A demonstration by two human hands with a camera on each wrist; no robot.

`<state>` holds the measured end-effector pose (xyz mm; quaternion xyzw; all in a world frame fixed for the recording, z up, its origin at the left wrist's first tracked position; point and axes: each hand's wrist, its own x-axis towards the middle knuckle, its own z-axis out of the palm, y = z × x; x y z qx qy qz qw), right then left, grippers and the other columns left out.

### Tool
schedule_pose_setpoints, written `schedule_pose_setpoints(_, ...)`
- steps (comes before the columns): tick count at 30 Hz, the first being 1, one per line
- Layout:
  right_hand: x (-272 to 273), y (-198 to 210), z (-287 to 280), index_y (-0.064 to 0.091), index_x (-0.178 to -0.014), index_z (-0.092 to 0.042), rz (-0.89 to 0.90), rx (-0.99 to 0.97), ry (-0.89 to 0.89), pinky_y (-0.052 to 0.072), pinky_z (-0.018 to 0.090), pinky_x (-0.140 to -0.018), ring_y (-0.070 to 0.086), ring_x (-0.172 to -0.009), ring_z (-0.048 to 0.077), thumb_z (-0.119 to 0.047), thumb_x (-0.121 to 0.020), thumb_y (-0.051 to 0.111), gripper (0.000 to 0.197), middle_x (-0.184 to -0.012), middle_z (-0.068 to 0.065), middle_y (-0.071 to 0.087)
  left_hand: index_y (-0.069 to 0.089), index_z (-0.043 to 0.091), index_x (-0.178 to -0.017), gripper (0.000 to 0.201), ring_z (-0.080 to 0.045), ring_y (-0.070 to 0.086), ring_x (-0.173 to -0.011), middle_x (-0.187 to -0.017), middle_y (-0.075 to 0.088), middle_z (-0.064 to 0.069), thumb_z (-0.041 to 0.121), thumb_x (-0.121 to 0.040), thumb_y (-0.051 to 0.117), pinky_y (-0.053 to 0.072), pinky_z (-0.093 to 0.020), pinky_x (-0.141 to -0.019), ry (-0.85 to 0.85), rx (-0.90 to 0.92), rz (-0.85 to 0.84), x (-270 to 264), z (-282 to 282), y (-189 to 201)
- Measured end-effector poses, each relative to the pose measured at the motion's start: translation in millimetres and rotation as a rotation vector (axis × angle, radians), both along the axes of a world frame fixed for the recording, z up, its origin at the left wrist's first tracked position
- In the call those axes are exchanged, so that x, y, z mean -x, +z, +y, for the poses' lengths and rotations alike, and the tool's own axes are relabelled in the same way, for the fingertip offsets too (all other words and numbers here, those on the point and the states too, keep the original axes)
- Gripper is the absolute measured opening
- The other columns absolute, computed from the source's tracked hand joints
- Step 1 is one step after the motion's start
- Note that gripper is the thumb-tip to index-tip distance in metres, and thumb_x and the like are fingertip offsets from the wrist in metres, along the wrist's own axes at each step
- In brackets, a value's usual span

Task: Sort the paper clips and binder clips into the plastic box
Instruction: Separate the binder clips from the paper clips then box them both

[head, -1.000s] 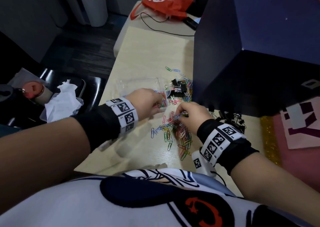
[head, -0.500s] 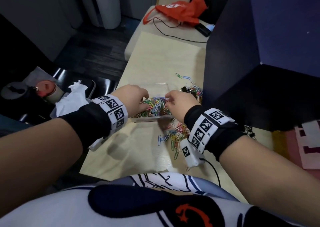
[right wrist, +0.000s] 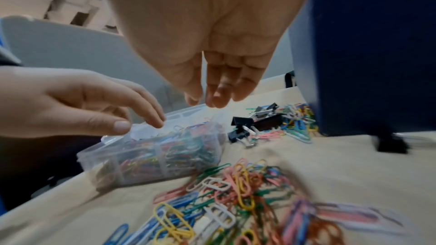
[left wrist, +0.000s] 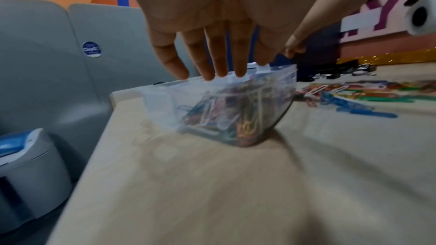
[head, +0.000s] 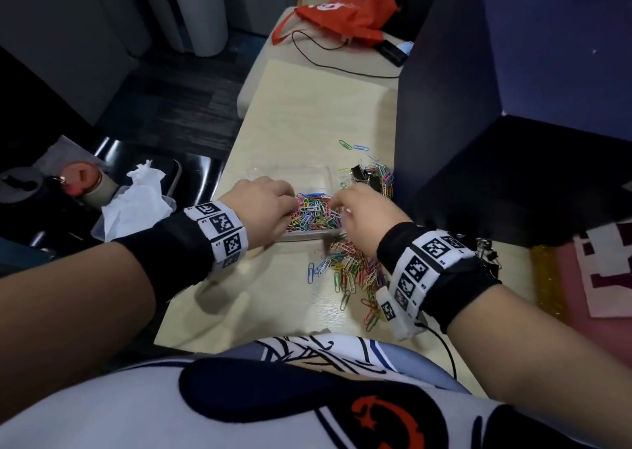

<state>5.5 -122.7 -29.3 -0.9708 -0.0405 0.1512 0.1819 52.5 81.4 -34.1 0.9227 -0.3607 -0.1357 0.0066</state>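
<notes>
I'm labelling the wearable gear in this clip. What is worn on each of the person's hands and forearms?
Both forearms are bare. The left hand and right hand wear no gloves. Each wrist carries a black band wrapped by a white strip of square black-and-white markers. On the right wrist, the strip has a hanging marker tab and a thin black cable trailing from it.

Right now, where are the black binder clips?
In the head view, one bunch of black binder clips lies just beyond the plastic box's far right corner, against the dark blue partition; more sit right of the right hand.
</notes>
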Motion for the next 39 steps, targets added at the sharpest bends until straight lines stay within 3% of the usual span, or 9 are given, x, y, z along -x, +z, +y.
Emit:
schedule_pose_setpoints(4,21.4,-4.4,-24.2,0.057,-0.114,-0.022,0.153,0.128,-0.177,0.044,0.032,-0.091,0.054,-0.109,0.025,-0.006,-0.09,0.043,0.032,-0.124,0.004,0.05,0.062,0.018,-0.116,0.034,-0.033,0.057,-0.101,-0.116,0.057,-0.007,0.032,-0.09,0.043,0.05,-0.039,-0.082,-0.1,0.101,0.046,18.7,-20.5,10.3)
schedule_pose_setpoints(8,49.2,-21.8,-27.1,0.043,-0.139,-0.025,0.236,0.147,-0.103,0.038,0.036,-0.105,0.041,-0.127,0.024,0.002,-0.086,0.047,0.059,-0.136,0.002,0.041,0.051,0.023,-0.128,0.034,-0.025,0.057,-0.111,-0.131,0.053,-0.003,0.03,-0.094,0.044,0.047,-0.033,-0.089,-0.212,-0.09,0.198,46.7,-46.5,6.2)
schedule_pose_setpoints(12,68.3,-27.3,-24.5,0.045,-0.137,-0.026,0.194,0.131,-0.009,0.036,0.036,-0.107,0.037,-0.126,0.022,0.002,-0.083,0.047,0.061,-0.134,-0.001,0.042,0.031,0.015,-0.144,0.065,-0.028,0.052,-0.122,-0.152,0.029,-0.007,0.035,-0.088,0.058,0.046,-0.035,-0.095,-0.211,-0.174,0.175,53.6,-55.9,-9.3)
schedule_pose_setpoints(16,79.3,-17.6,-36.4,0.046,-0.133,-0.026,0.154,0.093,-0.192,0.042,0.038,-0.103,0.043,-0.122,0.023,-0.017,-0.085,0.059,0.05,-0.129,0.001,0.043,0.015,0.012,-0.149,0.093,-0.03,0.051,-0.122,-0.149,0.029,-0.01,0.036,-0.079,0.072,0.049,-0.039,-0.097,-0.171,-0.182,0.181,50.9,-61.4,-18.6)
schedule_pose_setpoints(18,86.8,-10.1,-40.9,0.037,-0.135,-0.022,0.289,0.178,-0.277,0.047,0.04,-0.096,0.046,-0.119,0.028,-0.031,-0.075,0.072,0.07,-0.133,0.006,0.034,0.023,0.01,-0.147,0.089,-0.03,0.053,-0.119,-0.145,0.034,-0.011,0.036,-0.078,0.074,0.051,-0.04,-0.094,-0.148,-0.188,0.19,48.8,-64.8,-21.1)
schedule_pose_setpoints(21,97.8,-7.0,-34.4,0.033,-0.13,-0.018,0.445,0.273,-0.34,0.054,0.039,-0.084,0.054,-0.107,0.032,-0.031,-0.066,0.078,0.08,-0.129,0.008,0.026,0.036,0.009,-0.14,0.075,-0.03,0.054,-0.117,-0.141,0.04,-0.011,0.036,-0.08,0.072,0.051,-0.04,-0.093,-0.155,-0.185,0.187,44.5,-70.1,-24.2)
schedule_pose_setpoints(26,96.5,-22.6,-23.9,0.033,-0.133,-0.013,0.324,0.113,-0.371,0.05,0.037,-0.092,0.057,-0.102,0.028,-0.036,-0.069,0.08,0.083,-0.128,0.008,0.027,0.045,0.01,-0.13,0.051,-0.031,0.056,-0.111,-0.124,0.049,-0.012,0.028,-0.086,0.063,0.051,-0.042,-0.092,-0.147,-0.136,0.201,42.1,-77.6,-26.0)
schedule_pose_setpoints(32,89.2,-26.7,-18.6,0.045,-0.124,-0.023,0.215,0.001,-0.264,0.045,0.032,-0.095,0.049,-0.103,0.02,-0.042,-0.067,0.079,0.069,-0.121,0.002,0.033,0.039,0.014,-0.132,0.079,-0.029,0.057,-0.1,-0.118,0.044,-0.008,0.055,-0.073,0.07,0.052,-0.04,-0.082,-0.179,-0.147,0.182,54.9,-77.5,-26.9)
schedule_pose_setpoints(39,79.5,-31.7,-19.0,0.052,-0.121,-0.018,0.149,0.04,-0.182,0.045,0.038,-0.092,0.051,-0.103,0.029,-0.014,-0.086,0.057,0.035,-0.118,0.008,0.04,0.052,0.008,-0.117,0.029,-0.033,0.057,-0.103,-0.122,0.046,-0.014,0.02,-0.091,0.056,0.05,-0.038,-0.084,-0.125,-0.095,0.198,52.7,-79.0,-20.9)
